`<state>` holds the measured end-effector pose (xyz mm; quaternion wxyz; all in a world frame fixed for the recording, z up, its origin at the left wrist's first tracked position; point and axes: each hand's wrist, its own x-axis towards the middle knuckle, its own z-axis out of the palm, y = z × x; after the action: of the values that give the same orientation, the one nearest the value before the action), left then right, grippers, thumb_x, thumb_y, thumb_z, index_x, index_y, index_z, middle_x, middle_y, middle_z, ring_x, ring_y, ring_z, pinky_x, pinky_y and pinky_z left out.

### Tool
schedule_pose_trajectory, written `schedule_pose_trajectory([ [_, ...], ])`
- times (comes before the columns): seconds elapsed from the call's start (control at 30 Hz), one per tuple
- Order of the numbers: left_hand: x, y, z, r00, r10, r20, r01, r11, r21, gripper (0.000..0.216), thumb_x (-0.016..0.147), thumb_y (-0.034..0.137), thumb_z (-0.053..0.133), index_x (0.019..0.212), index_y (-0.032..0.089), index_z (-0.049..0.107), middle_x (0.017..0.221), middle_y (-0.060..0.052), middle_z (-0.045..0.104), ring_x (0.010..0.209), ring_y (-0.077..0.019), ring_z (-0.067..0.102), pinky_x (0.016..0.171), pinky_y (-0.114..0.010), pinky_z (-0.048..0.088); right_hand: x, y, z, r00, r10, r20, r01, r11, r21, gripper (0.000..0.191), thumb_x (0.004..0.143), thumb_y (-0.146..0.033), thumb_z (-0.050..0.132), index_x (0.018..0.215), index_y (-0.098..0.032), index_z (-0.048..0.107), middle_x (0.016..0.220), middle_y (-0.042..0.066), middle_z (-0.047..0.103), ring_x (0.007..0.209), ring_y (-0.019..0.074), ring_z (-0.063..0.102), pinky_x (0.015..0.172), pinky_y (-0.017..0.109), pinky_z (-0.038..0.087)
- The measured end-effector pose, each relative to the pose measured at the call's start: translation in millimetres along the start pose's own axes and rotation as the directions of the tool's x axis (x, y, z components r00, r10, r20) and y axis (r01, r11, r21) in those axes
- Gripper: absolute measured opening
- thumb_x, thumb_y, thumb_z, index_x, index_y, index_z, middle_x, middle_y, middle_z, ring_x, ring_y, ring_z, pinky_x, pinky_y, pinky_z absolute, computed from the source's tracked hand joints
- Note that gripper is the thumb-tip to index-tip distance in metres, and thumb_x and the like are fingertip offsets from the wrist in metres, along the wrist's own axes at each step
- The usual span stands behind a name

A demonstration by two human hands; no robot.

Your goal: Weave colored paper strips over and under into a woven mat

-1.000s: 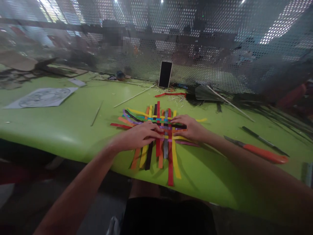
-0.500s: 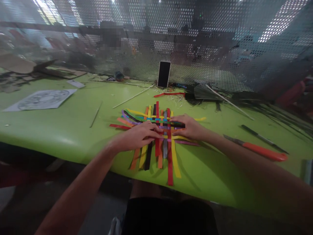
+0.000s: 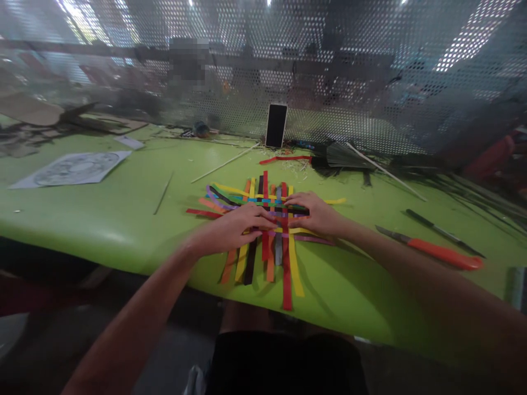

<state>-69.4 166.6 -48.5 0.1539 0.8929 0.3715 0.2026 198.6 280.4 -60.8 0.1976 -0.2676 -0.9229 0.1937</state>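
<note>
Flat coloured strips (image 3: 279, 225) lie on the table, interlaced over and under into a loose woven patch with long free ends. My left hand (image 3: 242, 226) rests across the patch's left part, its fingers stretched out and touching the strips near the middle. From the right, my right hand (image 3: 316, 214) reaches in with thumb and fingers apart, fingertips on the weave. A long red strip (image 3: 287, 285) and a yellow strip (image 3: 295, 263) hang toward the front edge. Parts of the crosswise strips are hidden under both hands.
An orange-handled knife (image 3: 444, 254) and a dark slim blade-like tool (image 3: 444, 233) lie at the right. A phone (image 3: 276, 125) stands against the perforated metal screen (image 3: 230, 104). A printed paper sheet (image 3: 74, 169) and a thin stick (image 3: 163, 193) are at the left; dark strips (image 3: 349, 156) lie behind.
The fingertips of both hands shift slightly on the weave, the left ones a little to the right. The strips look nearly the same, and the view moves a little.
</note>
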Motion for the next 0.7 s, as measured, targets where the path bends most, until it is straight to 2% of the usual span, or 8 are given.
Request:
schedule_pose_trajectory([
  [0.13,1.7,2.6,-0.8,0.993,-0.018,-0.115,0.011,0.998,-0.062,0.031,0.101,0.018,0.054,0.127,0.023,0.070,0.130,-0.008,0.069,0.126,-0.0225,0.061,0.111,-0.041,0.048,2.2,-3.9,-1.0,1.000,-0.025,-0.014,0.025,1.000,0.002,0.045,0.084,-0.046,0.082,0.124,-0.026,0.074,0.129,0.010,0.072,0.121,0.0310,0.065,0.108,0.050,0.050],
  [0.23,1.6,0.5,-4.4,0.960,-0.041,-0.278,0.024,0.998,-0.065,0.026,0.099,0.017,0.053,0.116,0.020,0.073,0.118,-0.009,0.073,0.115,-0.0212,0.066,0.104,-0.038,0.052,2.4,-9.5,-11.1,0.997,-0.051,-0.057,0.051,0.999,-0.017,0.036,0.091,-0.041,0.074,0.122,-0.023,0.074,0.128,0.012,0.072,0.120,0.0308,0.065,0.108,0.052,0.049],
  [0.3,-1.6,-2.9,-8.2,0.909,-0.058,-0.413,0.040,0.998,-0.053,0.023,0.099,0.018,0.053,0.108,0.019,0.074,0.111,-0.009,0.075,0.108,-0.0210,0.068,0.100,-0.038,0.054,0.2,-16.6,-24.0,0.992,-0.072,-0.101,0.068,0.997,-0.043,0.030,0.095,-0.038,0.068,0.120,-0.022,0.074,0.127,0.012,0.072,0.122,0.0318,0.063,0.109,0.055,0.046],
  [0.4,-15.2,-5.4,-13.2,0.800,-0.105,-0.591,0.113,0.993,-0.023,0.021,0.099,0.019,0.053,0.102,0.019,0.074,0.103,-0.008,0.075,0.101,-0.0208,0.069,0.094,-0.037,0.055,-11.5,-34.1,-46.0,0.964,-0.149,-0.219,0.117,0.981,-0.152,0.022,0.098,-0.031,0.062,0.115,-0.024,0.074,0.123,0.011,0.073,0.120,0.0320,0.063,0.108,0.057,0.045],
  [0.5,-39.3,1.3,-12.0,0.733,-0.113,-0.671,0.191,0.981,0.043,0.021,0.100,0.018,0.053,0.100,0.019,0.073,0.099,-0.007,0.075,0.098,-0.0208,0.070,0.094,-0.038,0.056,-38.4,-54.3,-57.4,0.918,-0.208,-0.337,0.119,0.957,-0.266,0.019,0.100,-0.026,0.058,0.112,-0.026,0.073,0.113,0.010,0.074,0.110,0.0312,0.065,0.101,0.057,0.048],
  [0.57,-57.8,10.4,-7.2,0.740,-0.082,-0.667,0.203,0.974,0.105,0.021,0.100,0.016,0.053,0.102,0.019,0.073,0.101,-0.007,0.075,0.102,-0.0216,0.069,0.098,-0.040,0.055,-64.4,-63.8,-54.6,0.910,-0.214,-0.355,0.118,0.955,-0.272,0.019,0.100,-0.025,0.059,0.113,-0.028,0.072,0.110,0.010,0.075,0.106,0.0308,0.067,0.099,0.057,0.050],
  [0.63,-75.1,19.6,0.0,0.776,-0.065,-0.628,0.194,0.971,0.139,0.023,0.101,0.013,0.052,0.107,0.021,0.072,0.107,-0.007,0.074,0.106,-0.0214,0.068,0.098,-0.040,0.054,-93.9,-68.0,-45.4,0.909,-0.195,-0.368,0.106,0.963,-0.249,0.022,0.098,-0.023,0.061,0.115,-0.032,0.071,0.108,0.008,0.075,0.105,0.0309,0.068,0.095,0.055,0.052],
  [0.7,-89.8,26.1,9.3,0.788,-0.077,-0.611,0.201,0.970,0.136,0.024,0.101,0.011,0.051,0.112,0.022,0.070,0.112,-0.008,0.072,0.111,-0.0215,0.066,0.099,-0.040,0.053,-123.5,-68.0,-33.7,0.896,-0.145,-0.420,0.050,0.972,-0.229,0.026,0.097,-0.022,0.061,0.116,-0.039,0.070,0.105,0.006,0.075,0.101,0.0311,0.070,0.090,0.053,0.055],
])
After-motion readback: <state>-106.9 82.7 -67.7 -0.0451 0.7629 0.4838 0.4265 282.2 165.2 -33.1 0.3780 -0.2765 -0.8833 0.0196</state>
